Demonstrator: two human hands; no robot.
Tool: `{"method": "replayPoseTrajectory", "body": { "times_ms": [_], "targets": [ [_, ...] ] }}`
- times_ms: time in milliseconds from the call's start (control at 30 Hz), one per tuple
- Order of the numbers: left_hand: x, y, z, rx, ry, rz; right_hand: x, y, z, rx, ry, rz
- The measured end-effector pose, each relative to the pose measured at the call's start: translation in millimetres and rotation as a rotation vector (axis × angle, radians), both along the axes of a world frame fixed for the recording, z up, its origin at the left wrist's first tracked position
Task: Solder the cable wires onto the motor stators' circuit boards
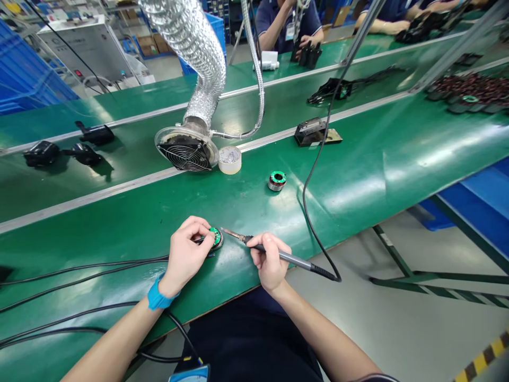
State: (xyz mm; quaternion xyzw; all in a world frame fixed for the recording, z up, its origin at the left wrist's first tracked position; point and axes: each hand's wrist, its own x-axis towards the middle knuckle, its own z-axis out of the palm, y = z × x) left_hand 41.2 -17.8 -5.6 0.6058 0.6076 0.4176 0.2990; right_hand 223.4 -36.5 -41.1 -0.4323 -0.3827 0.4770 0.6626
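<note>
My left hand, with a blue wristband, is closed at a motor stator topped by a round green circuit board. The thumb and fingers cover its left side, and a dark wire end shows near the fingertips. Black cables run from the left under that hand. In my right hand is a soldering iron, gripped like a pen. Its tip points left and lies close to the board; whether they touch I cannot tell. A second stator stands farther back on the green bench.
A fume-extractor fan hangs from a silver duct beside a tape roll. A dark metal stand sits behind the iron's cord. Many stators lie far right. Co-workers sit across the bench.
</note>
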Motion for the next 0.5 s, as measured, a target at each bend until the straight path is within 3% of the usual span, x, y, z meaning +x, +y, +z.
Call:
{"method": "replayPoseTrajectory", "body": {
  "times_ms": [167,267,367,500],
  "targets": [
    [0,0,-1.6,0.013,0.008,-0.014,1,-2,1.5,0.023,-0.074,0.03],
    [0,0,-3.2,0.021,0.015,-0.023,10,9,12.2,0.045,-0.223,0.063],
    [0,0,-5.1,0.04,0.03,-0.027,30,43,31.9,0.082,-0.391,0.03],
    [0,1,-8.8,0.077,0.047,-0.036,65,117,55.8,0.151,-0.625,-0.072]
  ]
}}
